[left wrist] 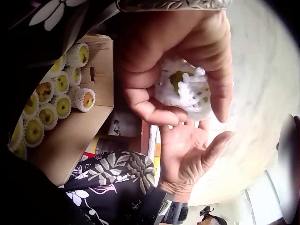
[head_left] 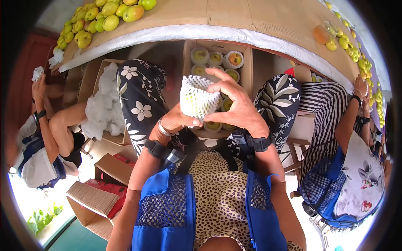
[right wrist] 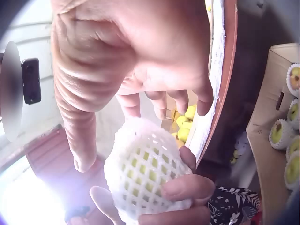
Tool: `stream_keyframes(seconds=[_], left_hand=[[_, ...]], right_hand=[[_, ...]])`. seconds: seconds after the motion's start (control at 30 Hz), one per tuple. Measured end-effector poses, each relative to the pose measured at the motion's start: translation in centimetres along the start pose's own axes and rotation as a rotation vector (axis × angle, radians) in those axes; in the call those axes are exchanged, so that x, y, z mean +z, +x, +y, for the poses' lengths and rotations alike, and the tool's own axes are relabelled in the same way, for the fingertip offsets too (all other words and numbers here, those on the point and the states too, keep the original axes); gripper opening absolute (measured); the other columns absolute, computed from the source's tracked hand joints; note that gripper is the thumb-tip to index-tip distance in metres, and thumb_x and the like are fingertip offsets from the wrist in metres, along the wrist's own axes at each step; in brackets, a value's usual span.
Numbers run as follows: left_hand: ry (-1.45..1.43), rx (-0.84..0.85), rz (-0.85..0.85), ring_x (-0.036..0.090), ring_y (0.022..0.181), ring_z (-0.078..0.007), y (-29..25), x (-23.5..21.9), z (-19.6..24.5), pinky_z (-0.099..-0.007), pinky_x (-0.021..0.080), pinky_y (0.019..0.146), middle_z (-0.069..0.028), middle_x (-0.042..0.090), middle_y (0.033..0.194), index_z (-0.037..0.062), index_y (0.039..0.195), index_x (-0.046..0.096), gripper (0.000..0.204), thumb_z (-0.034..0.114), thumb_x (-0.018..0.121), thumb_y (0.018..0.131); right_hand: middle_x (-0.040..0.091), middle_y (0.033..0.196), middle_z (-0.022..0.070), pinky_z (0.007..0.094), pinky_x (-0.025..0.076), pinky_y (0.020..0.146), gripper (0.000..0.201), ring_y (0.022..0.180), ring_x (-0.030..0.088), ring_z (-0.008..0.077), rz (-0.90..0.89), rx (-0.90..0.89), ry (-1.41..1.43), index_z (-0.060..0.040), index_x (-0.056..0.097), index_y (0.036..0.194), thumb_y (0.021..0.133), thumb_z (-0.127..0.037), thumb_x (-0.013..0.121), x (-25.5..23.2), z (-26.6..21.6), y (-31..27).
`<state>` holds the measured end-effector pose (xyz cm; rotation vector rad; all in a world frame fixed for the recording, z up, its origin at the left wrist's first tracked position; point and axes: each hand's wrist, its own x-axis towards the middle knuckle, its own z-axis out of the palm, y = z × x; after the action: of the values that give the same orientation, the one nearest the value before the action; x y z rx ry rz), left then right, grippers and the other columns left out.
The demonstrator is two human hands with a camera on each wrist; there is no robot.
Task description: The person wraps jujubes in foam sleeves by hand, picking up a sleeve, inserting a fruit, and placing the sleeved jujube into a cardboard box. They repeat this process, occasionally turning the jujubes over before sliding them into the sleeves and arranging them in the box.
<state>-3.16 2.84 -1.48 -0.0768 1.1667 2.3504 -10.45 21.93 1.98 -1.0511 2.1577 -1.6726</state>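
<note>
**Glare low, shade under the tabletop**

My head view is bright but bowed, black-rimmed; the brown cardboard-covered tabletop curves, shadow beneath it. White glare burns at lower left in my right wrist view, where the green fruit in white foam netting looks washed out. My left wrist view sinks dark at left, softly blurred at right.

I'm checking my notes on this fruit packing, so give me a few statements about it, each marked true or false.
1. The left hand holds a netted fruit. True.
2. The right hand is clenched in a fist. False: its fingers are spread.
3. The carton between the knees contains netted fruits. True.
4. The loose fruits on the tabletop wear nets. False: they are bare.
5. A bracelet circles the left wrist. True.
</note>
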Motion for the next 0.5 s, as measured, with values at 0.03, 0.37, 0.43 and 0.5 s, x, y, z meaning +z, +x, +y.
stream_keyframes(seconds=[0.03,0.37,0.43,0.5], left_hand=[[-0.022,-0.005,0.007,0.055,0.096,-0.0169,0.0,0.1,0.1,-0.0285,0.049,0.077,-0.0071,0.055,0.107,0.0017,0.125,0.039,0.071,0.011,0.072,0.062],[-0.035,-0.061,-0.043,0.058,0.09,-0.0191,-0.1,-0.9,-0.4,-0.0297,0.048,0.08,-0.0092,0.057,0.105,0.0012,0.121,0.043,0.07,0.021,0.074,0.061],[-0.072,-0.115,-0.091,0.058,0.089,-0.019,-0.1,-1.2,-0.5,-0.0295,0.048,0.079,-0.0093,0.057,0.104,0.0013,0.122,0.043,0.072,0.021,0.075,0.06],[-0.103,-0.103,-0.05,0.058,0.089,-0.0187,-0.1,-0.7,-0.5,-0.0297,0.048,0.078,-0.0093,0.057,0.103,0.0015,0.122,0.043,0.072,0.021,0.075,0.06]], right_hand=[[0.044,0.129,0.0126,0.0393,0.036,0.098,0.048,0.123,0.038,0.0314,0.019,-0.005,-0.01,-0.008,0.056,0.094,0.056,-0.018,0.081,0.4,0.5,-0.2],[0.06,0.088,0.0054,0.0384,0.039,0.088,0.024,0.088,0.054,0.0257,0.154,-0.192,-0.192,-0.0064,0.056,0.082,0.067,-0.013,0.073,1.0,0.7,-0.1],[0.059,0.086,0.006,0.0385,0.037,0.09,0.024,0.086,0.054,0.0261,0.174,-0.211,-0.183,-0.0064,0.056,0.082,0.068,-0.013,0.073,1.3,1.2,-0.1],[0.059,0.085,0.0066,0.0387,0.037,0.09,0.023,0.083,0.054,0.0265,0.181,-0.206,-0.177,-0.0061,0.055,0.083,0.068,-0.014,0.072,1.3,1.3,-0.2]])
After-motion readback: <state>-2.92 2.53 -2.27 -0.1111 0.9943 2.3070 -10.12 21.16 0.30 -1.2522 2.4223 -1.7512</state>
